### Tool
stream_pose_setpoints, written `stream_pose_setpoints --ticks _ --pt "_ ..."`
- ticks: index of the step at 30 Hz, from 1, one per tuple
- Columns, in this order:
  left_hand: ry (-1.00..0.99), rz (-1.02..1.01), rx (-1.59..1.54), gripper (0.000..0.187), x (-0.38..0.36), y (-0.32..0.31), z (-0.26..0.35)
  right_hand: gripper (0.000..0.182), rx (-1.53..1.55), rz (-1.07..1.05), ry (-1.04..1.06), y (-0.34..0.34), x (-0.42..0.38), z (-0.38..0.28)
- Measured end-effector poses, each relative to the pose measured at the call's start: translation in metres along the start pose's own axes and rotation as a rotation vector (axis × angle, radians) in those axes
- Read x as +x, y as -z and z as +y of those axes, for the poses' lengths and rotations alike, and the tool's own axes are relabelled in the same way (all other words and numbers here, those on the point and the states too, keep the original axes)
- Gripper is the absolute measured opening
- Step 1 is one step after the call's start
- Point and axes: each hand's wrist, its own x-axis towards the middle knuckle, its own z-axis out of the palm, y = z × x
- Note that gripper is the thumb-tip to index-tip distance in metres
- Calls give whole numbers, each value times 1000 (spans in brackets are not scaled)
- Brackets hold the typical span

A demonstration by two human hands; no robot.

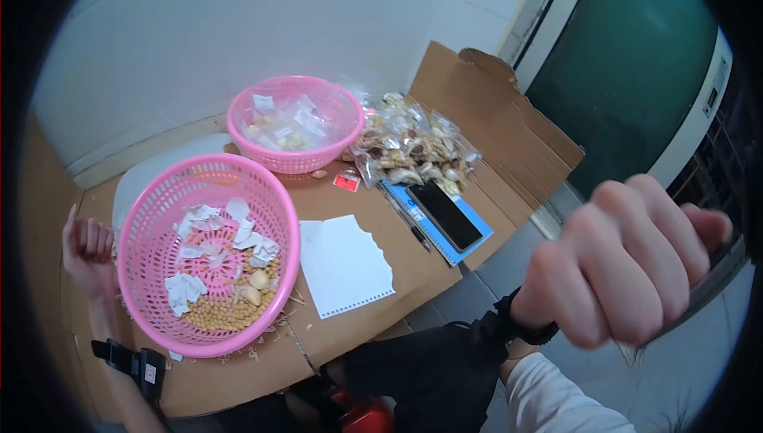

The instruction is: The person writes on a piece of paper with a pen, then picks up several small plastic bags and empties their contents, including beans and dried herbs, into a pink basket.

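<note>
My right hand (620, 262) is raised close to the camera on the right, curled into a fist, and nothing shows in it. A dark band circles that wrist. At the far left my left hand (89, 246) is beside a large pink basket (129, 274), its fingers folded in and nothing visible in them. A black strap with a small device (143, 368) is on the left forearm. Inside the basket lie yellow soybeans (218, 314), pale garlic-like pieces (253, 290) and crumpled white paper (184, 291).
A torn sheet of paper (346, 266) lies on the cardboard (318, 346). Behind are a second pink basket (290, 163) with clear bags and a heap of packed bags (417, 143). A phone (445, 214) rests on a blue notebook (477, 230) beside a pen (420, 236).
</note>
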Motion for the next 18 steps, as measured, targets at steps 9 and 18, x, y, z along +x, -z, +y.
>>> stream_pose_setpoints --ticks 9,18 --pt "22 -116 -17 43 6 20 -2 53 -3 115 -53 -16 -15 -15" --pt "14 -89 -17 42 5 22 3 53 -8 170 -26 -27 -32 -27"
